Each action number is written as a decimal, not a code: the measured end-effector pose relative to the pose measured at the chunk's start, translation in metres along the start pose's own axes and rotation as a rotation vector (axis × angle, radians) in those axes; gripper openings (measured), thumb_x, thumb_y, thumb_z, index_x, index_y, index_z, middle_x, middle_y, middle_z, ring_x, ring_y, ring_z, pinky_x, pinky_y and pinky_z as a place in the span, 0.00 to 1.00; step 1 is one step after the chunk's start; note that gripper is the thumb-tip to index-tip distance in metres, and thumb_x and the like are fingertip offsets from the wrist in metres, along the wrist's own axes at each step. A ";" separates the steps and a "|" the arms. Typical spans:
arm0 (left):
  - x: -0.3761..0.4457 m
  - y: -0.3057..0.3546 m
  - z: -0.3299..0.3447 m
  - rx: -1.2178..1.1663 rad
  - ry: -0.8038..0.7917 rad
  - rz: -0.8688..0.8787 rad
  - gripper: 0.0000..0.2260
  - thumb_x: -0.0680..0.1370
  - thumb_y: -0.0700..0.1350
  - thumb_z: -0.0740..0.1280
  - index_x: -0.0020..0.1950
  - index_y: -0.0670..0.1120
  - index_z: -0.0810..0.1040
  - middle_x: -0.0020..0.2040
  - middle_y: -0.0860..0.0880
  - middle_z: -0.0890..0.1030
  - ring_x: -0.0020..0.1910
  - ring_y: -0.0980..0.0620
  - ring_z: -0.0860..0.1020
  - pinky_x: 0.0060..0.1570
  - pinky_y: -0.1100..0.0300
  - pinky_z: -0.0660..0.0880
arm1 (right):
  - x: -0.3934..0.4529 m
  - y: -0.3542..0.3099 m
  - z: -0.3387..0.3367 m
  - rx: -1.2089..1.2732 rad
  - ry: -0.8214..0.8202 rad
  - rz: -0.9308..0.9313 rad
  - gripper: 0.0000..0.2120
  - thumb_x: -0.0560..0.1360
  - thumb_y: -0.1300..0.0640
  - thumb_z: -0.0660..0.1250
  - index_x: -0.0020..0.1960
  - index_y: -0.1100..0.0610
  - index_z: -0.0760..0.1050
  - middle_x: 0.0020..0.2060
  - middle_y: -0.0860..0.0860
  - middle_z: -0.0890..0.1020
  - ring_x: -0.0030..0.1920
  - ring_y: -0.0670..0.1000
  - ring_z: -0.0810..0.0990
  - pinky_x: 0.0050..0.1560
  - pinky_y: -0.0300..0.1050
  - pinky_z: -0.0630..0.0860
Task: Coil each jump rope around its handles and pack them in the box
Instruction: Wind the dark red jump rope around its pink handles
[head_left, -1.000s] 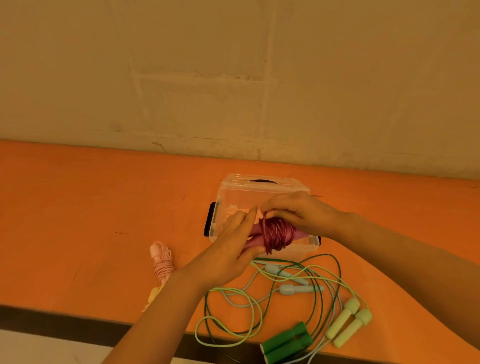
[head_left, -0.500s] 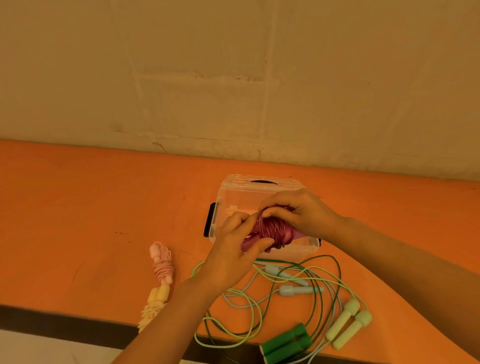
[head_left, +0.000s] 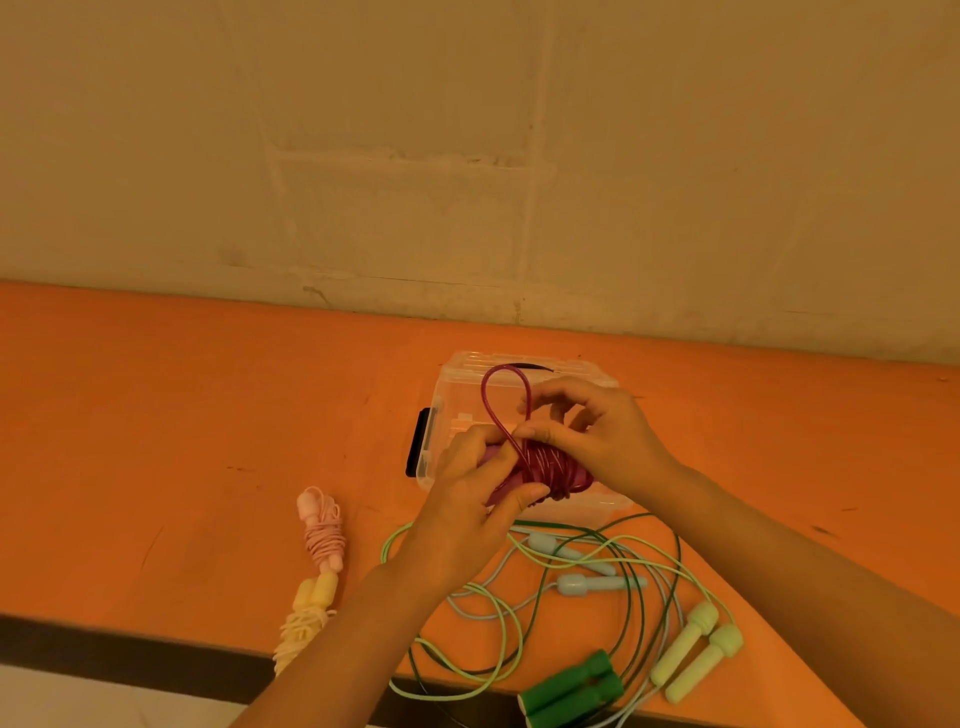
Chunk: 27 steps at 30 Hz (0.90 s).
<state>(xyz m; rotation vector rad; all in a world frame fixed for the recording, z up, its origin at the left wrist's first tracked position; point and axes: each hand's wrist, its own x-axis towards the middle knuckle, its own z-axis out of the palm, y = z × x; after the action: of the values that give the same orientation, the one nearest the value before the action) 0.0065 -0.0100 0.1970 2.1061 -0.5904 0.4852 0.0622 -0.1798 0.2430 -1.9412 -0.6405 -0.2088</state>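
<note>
Two ropes, pink and yellow, lie coiled on the table; none is visibly in the box. From the head view, we grip the magenta rope above it: left hand clasps the handles, right hand pinches the last loop. Three ropes remain loose.

Two hands, the left hand and right hand, gripped one magenta jump rope. Behind that grip stood one clear box. Left of it lay two coiled ropes, pink and yellow. Below it sprawled three loose ropes, with six handles counted: two pale blue, two dark green, two light green.
</note>
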 end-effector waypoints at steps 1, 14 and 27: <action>0.000 0.000 0.000 0.016 0.001 0.014 0.17 0.78 0.58 0.61 0.63 0.51 0.73 0.58 0.55 0.70 0.56 0.53 0.70 0.56 0.62 0.69 | -0.002 0.000 0.001 0.007 -0.004 0.002 0.11 0.67 0.45 0.72 0.48 0.44 0.78 0.42 0.40 0.82 0.40 0.43 0.78 0.37 0.31 0.69; 0.007 0.012 -0.006 0.206 0.260 0.012 0.24 0.68 0.62 0.67 0.61 0.54 0.73 0.58 0.60 0.72 0.60 0.67 0.66 0.58 0.68 0.56 | -0.006 -0.005 0.008 -0.154 0.103 -0.143 0.11 0.77 0.49 0.64 0.48 0.52 0.84 0.39 0.44 0.84 0.40 0.42 0.82 0.38 0.47 0.77; 0.014 0.022 -0.043 -0.486 -0.226 -0.363 0.25 0.68 0.43 0.76 0.63 0.52 0.74 0.55 0.54 0.82 0.53 0.57 0.81 0.49 0.66 0.75 | -0.026 -0.001 0.016 -0.452 0.309 -0.608 0.12 0.74 0.53 0.70 0.52 0.60 0.81 0.40 0.52 0.84 0.37 0.50 0.81 0.38 0.43 0.76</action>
<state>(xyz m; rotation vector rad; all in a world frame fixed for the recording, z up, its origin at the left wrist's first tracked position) -0.0003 0.0116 0.2421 1.7507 -0.3878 -0.0996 0.0374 -0.1744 0.2263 -2.0155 -1.0219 -1.0896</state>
